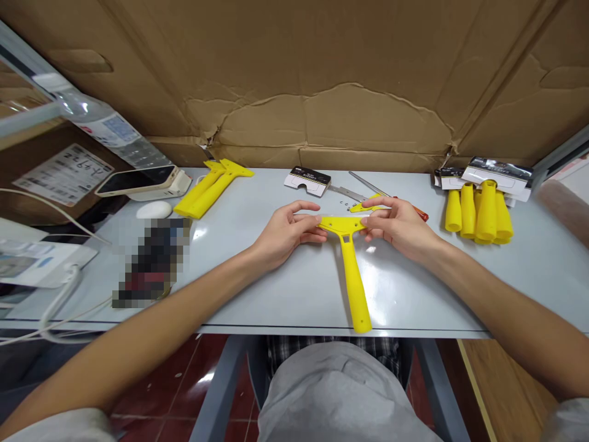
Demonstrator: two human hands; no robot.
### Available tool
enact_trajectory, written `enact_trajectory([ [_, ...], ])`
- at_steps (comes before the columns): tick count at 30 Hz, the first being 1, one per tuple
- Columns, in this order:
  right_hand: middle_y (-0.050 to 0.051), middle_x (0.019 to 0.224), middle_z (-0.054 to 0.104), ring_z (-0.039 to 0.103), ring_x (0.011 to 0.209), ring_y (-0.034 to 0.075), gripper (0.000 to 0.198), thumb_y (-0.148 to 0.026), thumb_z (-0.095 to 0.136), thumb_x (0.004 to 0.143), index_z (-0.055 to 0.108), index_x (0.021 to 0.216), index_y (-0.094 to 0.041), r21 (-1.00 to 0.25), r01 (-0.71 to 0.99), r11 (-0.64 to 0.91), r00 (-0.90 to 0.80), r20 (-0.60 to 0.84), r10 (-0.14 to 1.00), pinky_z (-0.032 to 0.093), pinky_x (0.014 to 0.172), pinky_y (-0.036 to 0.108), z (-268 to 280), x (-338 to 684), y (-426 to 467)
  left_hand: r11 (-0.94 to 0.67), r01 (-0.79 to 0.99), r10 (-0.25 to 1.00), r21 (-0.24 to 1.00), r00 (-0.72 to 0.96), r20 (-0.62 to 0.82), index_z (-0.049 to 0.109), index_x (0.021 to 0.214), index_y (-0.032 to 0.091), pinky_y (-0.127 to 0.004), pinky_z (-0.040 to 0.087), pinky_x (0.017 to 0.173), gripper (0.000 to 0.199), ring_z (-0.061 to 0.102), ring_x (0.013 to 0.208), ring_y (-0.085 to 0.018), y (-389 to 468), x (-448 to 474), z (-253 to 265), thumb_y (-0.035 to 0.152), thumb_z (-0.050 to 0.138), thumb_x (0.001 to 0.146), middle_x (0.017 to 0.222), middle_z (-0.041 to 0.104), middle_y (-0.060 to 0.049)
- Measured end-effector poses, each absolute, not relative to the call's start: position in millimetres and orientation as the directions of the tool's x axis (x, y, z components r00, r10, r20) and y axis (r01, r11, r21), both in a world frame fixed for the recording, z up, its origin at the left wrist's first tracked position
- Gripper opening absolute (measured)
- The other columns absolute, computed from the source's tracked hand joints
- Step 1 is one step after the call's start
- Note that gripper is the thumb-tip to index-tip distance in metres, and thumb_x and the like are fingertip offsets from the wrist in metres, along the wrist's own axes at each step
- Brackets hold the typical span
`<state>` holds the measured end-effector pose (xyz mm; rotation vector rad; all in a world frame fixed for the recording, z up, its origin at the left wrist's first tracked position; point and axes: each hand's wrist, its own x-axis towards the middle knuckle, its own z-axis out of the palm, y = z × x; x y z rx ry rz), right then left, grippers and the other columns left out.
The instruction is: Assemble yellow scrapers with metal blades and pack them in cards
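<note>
Between my hands is a yellow plastic scraper (354,276), its T-shaped head away from me and its handle pointing to the table's front edge. My left hand (289,236) pinches the left end of the head. The right end is pinched by my right hand (399,228). Just behind the head lie a smaller yellow plate (370,204), partly hidden by my right fingers, and several tiny screws (348,204). A flat metal blade (348,193) sits beyond them. A screwdriver (422,214) with a red handle lies behind my right hand.
Two yellow scrapers (209,187) lie back left. Several yellow handles (486,212) with cards are back right. A black-and-white card (307,181) lies at the back. On the left are a phone (138,179), a bottle (113,129), cables and a blurred item (154,261). Cardboard (322,73) walls the back.
</note>
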<state>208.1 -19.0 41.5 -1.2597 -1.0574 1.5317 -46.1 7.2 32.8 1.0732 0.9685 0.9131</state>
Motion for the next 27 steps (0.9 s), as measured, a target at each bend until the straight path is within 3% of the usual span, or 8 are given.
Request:
enact_trajectory([
  [13, 0.011, 0.092, 0.072, 0.077, 0.076, 0.019, 0.037, -0.012, 0.077, 0.087, 0.060, 0.119, -0.012, -0.941, -0.059, -0.332, -0.180, -0.317, 0.931, 0.066, 0.062, 0.027, 42.9, 201.7, -21.6, 0.133, -0.052, 0.952, 0.990, 0.284, -0.113, 0.064, 0.109, 0.017, -0.030, 0.069, 0.072, 0.031, 0.080, 0.065, -0.017, 4.8, -46.7, 31.5, 0.016, 0.084, 0.086, 0.078, 0.082, -0.005],
  [19, 0.003, 0.080, 0.064, 0.077, 0.074, 0.020, 0.042, -0.013, 0.082, 0.082, 0.061, 0.118, -0.014, -0.952, -0.088, -0.293, -0.161, -0.277, 0.947, 0.066, 0.064, 0.028, 38.1, 203.9, -21.3, 0.122, -0.015, 0.957, 0.992, 0.268, -0.114, 0.060, 0.103, 0.019, -0.032, 0.069, 0.072, 0.030, 0.080, 0.065, -0.019, 3.0, -46.2, 34.8, 0.016, 0.084, 0.085, 0.074, 0.081, -0.004],
  [27, 0.001, 0.080, 0.061, 0.077, 0.074, 0.021, 0.044, -0.013, 0.083, 0.080, 0.062, 0.118, -0.014, -0.953, -0.113, -0.279, -0.154, -0.261, 0.953, 0.067, 0.068, 0.030, 37.2, 204.5, -22.0, 0.141, -0.054, 0.951, 0.988, 0.284, -0.120, 0.057, 0.105, 0.019, -0.030, 0.068, 0.070, 0.037, 0.080, 0.066, -0.019, 4.8, -46.8, 30.1, 0.020, 0.086, 0.082, 0.074, 0.081, -0.004],
])
